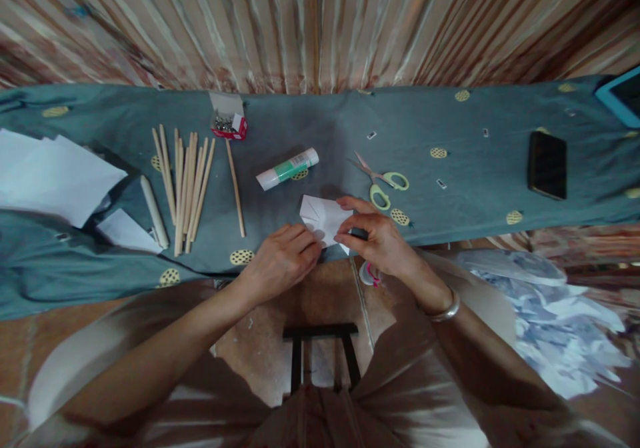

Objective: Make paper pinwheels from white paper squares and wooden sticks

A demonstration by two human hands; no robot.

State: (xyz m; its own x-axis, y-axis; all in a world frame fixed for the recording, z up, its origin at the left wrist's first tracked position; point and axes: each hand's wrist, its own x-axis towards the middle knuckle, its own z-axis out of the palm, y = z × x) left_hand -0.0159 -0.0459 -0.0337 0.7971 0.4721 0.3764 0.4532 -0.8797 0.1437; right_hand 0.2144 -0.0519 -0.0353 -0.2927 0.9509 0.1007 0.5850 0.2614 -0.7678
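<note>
A small piece of creased white paper (320, 213) lies at the front edge of the cloth-covered table, between my two hands. My left hand (285, 256) has its fingers curled down on the paper's lower left edge. On the right side, my right hand (375, 238) pinches the paper between thumb and fingers, with the index finger reaching over its top corner. Just behind the paper rests a glue stick (288, 169) with a green label. Scissors (380, 180) with light green handles lie partly spread, close beyond my right hand.
Several wooden sticks (187, 191) and a single stick (235, 188) lie left, below a red box of metal pins (230, 125). White sheets (55, 171) cover the far left. A phone (548, 165) and a blue-edged tablet (623, 98) are at right. Paper scraps (555, 321) pile below.
</note>
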